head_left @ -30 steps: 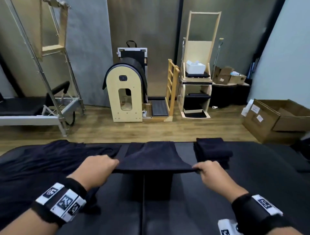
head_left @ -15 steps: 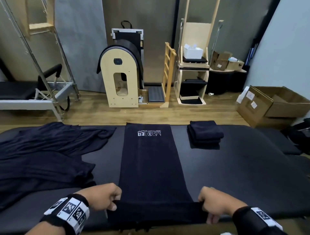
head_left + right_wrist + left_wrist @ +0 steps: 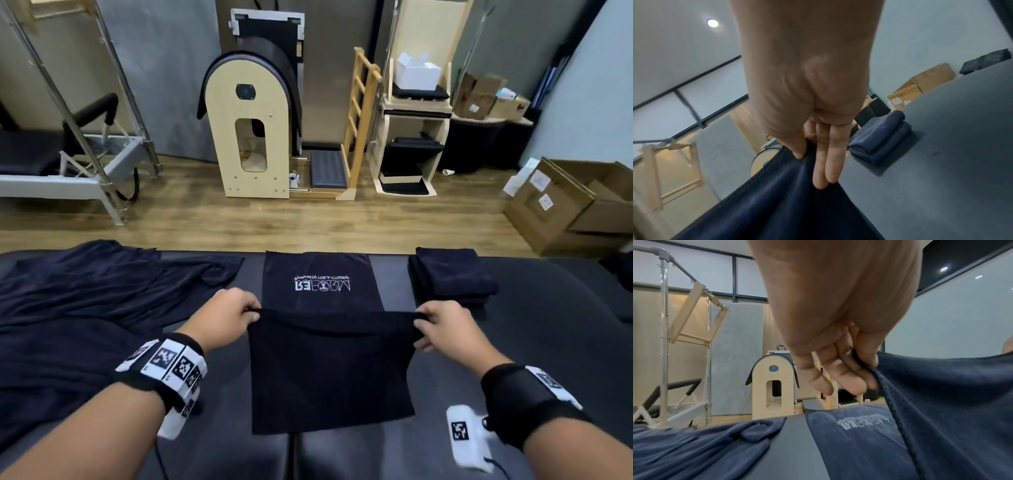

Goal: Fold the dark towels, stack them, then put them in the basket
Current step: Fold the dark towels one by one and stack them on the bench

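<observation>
Your lifted towel (image 3: 330, 363) hides its own middle (the logo stays readable), and the loose cloth (image 3: 68, 308) runs off left.

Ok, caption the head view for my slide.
Left hand and right hand pinch the near edge of a dark logo towel, lifted mid-fold on the black table, beside folded towels.

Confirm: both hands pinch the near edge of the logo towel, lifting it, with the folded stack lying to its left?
Not quite. The folded stack lies to the right of the logo towel, as the head view shows. Left hand and right hand both pinch the lifted edge.
</observation>
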